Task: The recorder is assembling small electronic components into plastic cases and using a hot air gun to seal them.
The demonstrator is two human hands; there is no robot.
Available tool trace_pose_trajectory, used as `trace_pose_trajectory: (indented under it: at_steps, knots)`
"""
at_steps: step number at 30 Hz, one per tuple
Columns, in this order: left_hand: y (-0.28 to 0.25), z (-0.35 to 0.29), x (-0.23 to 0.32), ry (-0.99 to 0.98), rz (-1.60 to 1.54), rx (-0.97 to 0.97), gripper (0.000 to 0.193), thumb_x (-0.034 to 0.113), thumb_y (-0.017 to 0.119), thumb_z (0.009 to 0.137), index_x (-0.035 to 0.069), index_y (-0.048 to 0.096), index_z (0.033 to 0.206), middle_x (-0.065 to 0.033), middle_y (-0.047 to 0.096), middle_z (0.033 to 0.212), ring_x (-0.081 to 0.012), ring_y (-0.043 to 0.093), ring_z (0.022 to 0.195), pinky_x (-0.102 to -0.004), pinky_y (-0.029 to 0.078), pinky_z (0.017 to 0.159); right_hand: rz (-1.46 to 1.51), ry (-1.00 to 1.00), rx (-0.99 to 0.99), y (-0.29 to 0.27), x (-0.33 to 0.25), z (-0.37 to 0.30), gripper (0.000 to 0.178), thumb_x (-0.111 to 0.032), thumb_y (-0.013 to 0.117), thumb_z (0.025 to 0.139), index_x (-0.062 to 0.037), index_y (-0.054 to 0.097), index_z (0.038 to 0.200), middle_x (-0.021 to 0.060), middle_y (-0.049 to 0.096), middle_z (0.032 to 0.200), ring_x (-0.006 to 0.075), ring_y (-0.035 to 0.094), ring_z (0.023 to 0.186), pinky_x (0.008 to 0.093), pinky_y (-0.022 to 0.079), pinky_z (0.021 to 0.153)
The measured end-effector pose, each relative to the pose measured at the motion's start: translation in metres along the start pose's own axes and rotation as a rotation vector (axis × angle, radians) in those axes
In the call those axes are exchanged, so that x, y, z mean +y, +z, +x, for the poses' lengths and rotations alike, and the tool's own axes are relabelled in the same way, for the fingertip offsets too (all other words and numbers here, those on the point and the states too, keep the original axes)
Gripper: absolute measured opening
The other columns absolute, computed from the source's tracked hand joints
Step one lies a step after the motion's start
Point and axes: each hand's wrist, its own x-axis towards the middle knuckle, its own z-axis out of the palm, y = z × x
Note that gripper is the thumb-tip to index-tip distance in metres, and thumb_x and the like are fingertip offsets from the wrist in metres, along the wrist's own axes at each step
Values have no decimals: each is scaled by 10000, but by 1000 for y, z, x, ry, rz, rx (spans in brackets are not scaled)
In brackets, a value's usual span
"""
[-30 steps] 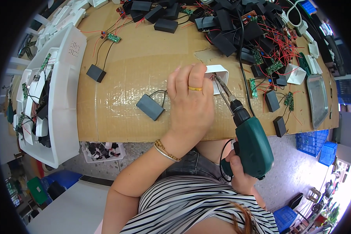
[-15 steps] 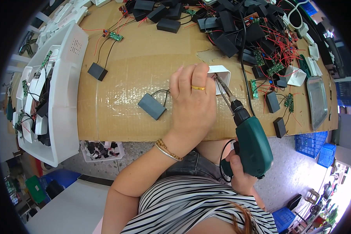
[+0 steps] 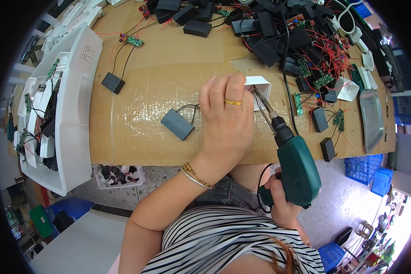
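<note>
My left hand [image 3: 226,116] is closed around a white plastic case [image 3: 266,86], pressing it to the cardboard, its open end turned to the right. My right hand [image 3: 284,206] grips the handle of a green pistol-shaped soldering gun [image 3: 299,169], with a thin feed tube beside its metal barrel. The gun's tip reaches into the mouth of the case; what it touches inside is hidden. From under my left hand a black cable runs to a dark rectangular box [image 3: 178,124] lying to the left.
A heap of black boxes [image 3: 265,52] with red wires and green circuit boards [image 3: 323,81] fills the far right. A white bin [image 3: 80,114] of parts stands left. A black cord [image 3: 287,73] crosses the cardboard near the gun. A metal tray [image 3: 372,121] lies at the right edge.
The soldering gun has shifted very slightly to the right, its tip still within the case. My left hand and the case are almost unmoved.
</note>
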Motion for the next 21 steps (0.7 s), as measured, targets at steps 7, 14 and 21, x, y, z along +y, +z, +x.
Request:
trace_pose_trajectory:
  at_steps: [7, 14, 21]
  knots:
    - [0, 0, 0, 11, -15, 10, 112, 52, 576, 717, 3, 482, 753, -118, 433, 1076, -299, 388, 1018, -448, 321, 908, 16, -51, 43, 2, 0, 1, 372, -116, 576, 797, 59, 459, 1104, 83, 553, 851, 119, 526, 647, 254, 425, 618]
    - [1, 0, 0, 0, -20, 4, 119, 53, 585, 727, 3, 482, 761, -114, 434, 1066, -293, 391, 1014, -453, 324, 907, 30, -107, 51, 1, 4, 0, 456, -176, 620, 782, 55, 450, 1137, 92, 561, 912, 123, 532, 649, 256, 428, 608]
    - [1, 0, 0, 9, -1, 6, 143, 54, 605, 719, 9, 480, 770, -111, 437, 1055, -284, 400, 1004, -450, 336, 899, 12, -82, 27, 1, 3, 1, 452, -169, 617, 786, 54, 450, 1141, 100, 565, 925, 125, 533, 646, 253, 428, 602]
